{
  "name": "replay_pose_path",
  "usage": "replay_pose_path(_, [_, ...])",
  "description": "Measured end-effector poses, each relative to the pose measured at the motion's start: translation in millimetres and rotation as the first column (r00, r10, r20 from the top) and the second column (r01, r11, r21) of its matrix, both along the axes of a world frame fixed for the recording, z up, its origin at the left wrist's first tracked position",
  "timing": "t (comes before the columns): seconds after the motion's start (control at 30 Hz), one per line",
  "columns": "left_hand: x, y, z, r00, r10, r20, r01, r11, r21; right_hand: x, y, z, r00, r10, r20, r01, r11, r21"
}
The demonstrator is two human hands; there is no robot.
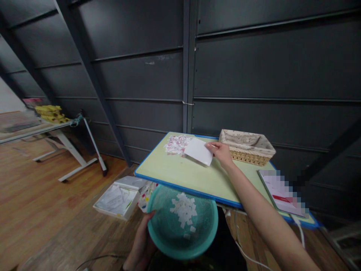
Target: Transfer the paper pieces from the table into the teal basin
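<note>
My right hand (221, 151) pinches the right edge of a white card (199, 151) over the yellow-green tabletop (166, 168). The card's far left side meets a heap of small paper pieces (176, 144), many with pink or red marks. Below the front edge of the table, my left hand (145, 233) grips the rim of a green plastic basket (158, 241) from the left, fingers mostly hidden under it. Small white paper squares (184, 209) lie in the basket, grouped around its middle.
A wicker basket with a cloth lining (248, 148) stands at the table's back right, with a tablet (279, 194) nearer me and a white cable (299, 227). An open box (117, 199) sits on the floor at left. Another table (34, 132) holds yellow items (52, 113).
</note>
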State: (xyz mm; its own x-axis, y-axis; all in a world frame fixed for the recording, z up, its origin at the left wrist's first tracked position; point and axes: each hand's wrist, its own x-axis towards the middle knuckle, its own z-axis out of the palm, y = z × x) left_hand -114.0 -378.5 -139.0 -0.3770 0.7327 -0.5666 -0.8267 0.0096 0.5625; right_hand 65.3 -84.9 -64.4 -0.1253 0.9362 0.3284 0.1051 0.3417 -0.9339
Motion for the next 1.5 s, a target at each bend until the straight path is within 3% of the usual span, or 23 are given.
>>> replay_pose_path(0.13, [-0.1,-0.5,-9.1,0.999,-0.015,-0.031,0.017,0.998,0.054,-9.1,-4.1,-5.5,0.997,-0.005,0.079,-0.007,0.989,0.150])
replay_pose_path(0.27, [-2.4,-1.7,-17.7,0.999,-0.032,-0.040,0.034,0.997,0.067,-24.2,-20.9,-11.0,0.970,-0.021,0.242,-0.060,0.945,0.323])
replay_pose_path(0.53, [-5.4,-4.3,-22.4,1.000,-0.009,-0.020,0.009,1.000,0.016,-14.3,-18.7,-10.4,0.883,-0.317,0.347,0.065,0.812,0.580])
replay_pose_path(0.77, [-1.3,-10.2,-26.6,0.994,-0.103,0.031,0.103,0.994,-0.018,-10.7,-10.9,-18.6,0.858,-0.282,0.429,-0.035,0.801,0.598])
replay_pose_path(1.03, [-0.5,-14.1,-46.4,0.990,-0.132,0.044,0.131,0.991,0.015,-18.0,-16.2,-21.8,0.817,-0.284,0.502,-0.132,0.755,0.642])
replay_pose_path(1.17, [0.2,-12.3,-43.0,0.988,-0.150,0.036,0.150,0.989,0.001,-14.9,-16.8,-20.2,0.794,-0.345,0.502,-0.092,0.746,0.659])
replay_pose_path(1.33, [4.1,-12.8,-38.2,0.986,-0.164,0.018,0.165,0.985,-0.056,-16.8,-15.5,-22.7,0.781,-0.285,0.556,-0.185,0.745,0.641])
replay_pose_path(1.5, [4.0,-14.6,-40.9,0.982,-0.188,0.023,0.188,0.982,0.001,-14.4,-15.9,-19.6,0.751,-0.354,0.558,-0.151,0.730,0.666])
